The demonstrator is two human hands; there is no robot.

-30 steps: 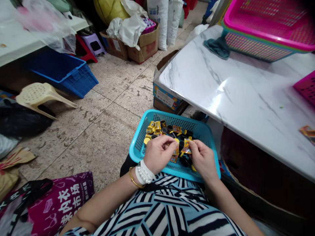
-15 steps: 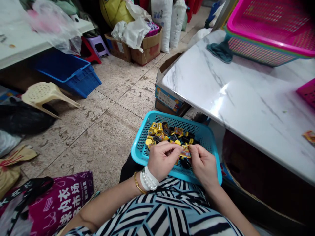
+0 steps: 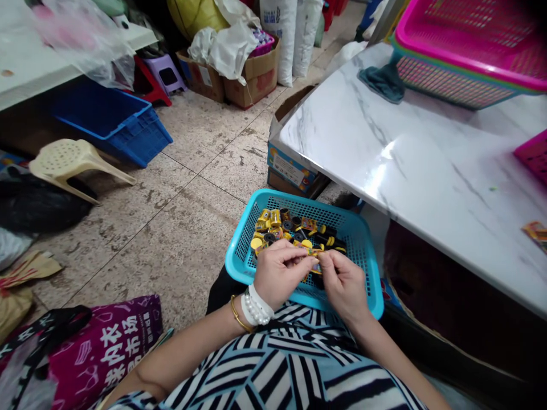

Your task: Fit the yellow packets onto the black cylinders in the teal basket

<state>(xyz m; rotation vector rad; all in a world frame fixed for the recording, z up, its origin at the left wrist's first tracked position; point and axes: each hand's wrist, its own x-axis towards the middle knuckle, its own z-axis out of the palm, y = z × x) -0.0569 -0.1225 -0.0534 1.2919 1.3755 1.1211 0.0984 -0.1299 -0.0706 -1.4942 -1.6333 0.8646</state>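
A turquoise plastic basket [image 3: 239, 253] rests on my lap, holding several small yellow and black cylinders [image 3: 274, 217]. Above its near side, my left hand [image 3: 282, 273], with a white bead bracelet and a gold bangle at the wrist, pinches one end of a small yellow-orange printed wrapper [image 3: 316, 266]. The other end is pinched by my right hand [image 3: 345, 282], whose fingertips are close to those of my left. My fingers cover part of the wrapper.
To the right stands a white marbled table [image 3: 342, 136] with stacked pink and green baskets [image 3: 453, 85]. A cream stool [image 3: 68, 159] and blue crate [image 3: 123, 131] are at left. A purple bag [image 3: 106, 353] lies at lower left.
My right hand has moved slightly left, closer to my left hand, and the wrapper between them shows less. The whole view has shifted a little.
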